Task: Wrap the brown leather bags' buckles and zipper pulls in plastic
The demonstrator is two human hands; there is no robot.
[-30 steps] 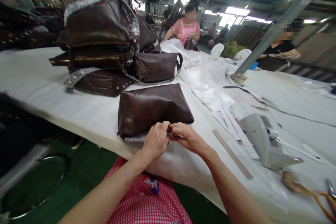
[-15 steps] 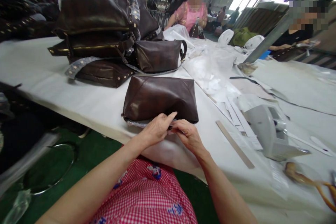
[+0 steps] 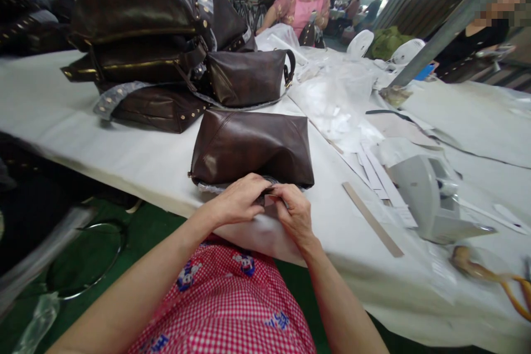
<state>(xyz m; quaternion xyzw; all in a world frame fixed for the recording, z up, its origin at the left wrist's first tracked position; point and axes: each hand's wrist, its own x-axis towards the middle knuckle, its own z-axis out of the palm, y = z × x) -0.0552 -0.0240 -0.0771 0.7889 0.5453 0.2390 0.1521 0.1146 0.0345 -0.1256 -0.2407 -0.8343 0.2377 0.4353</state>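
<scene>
A dark brown leather bag [image 3: 253,146] lies on the white-covered table near its front edge, with clear plastic film [image 3: 209,188] along its near lower side. My left hand [image 3: 240,199] is at the middle of that near side, its fingers curled over a dark edge or strap of the bag. Beside it my right hand [image 3: 293,210] is closed, thumb and forefinger pinching a small pinkish-brown tag [image 3: 270,199] next to the bag. What the fingertips touch beneath is partly hidden.
Several brown studded bags [image 3: 136,5] are piled at the back left, a smaller one [image 3: 249,77] beside them. To the right are plastic bags [image 3: 336,105], a flat strip [image 3: 371,218], a grey tape dispenser [image 3: 427,196] and scissors [image 3: 504,287]. Co-workers [image 3: 307,5] sit beyond.
My left hand's fingers have bent down from lying on the bag's side to its near edge. The small tag shows more clearly between the hands. The view has shifted slightly.
</scene>
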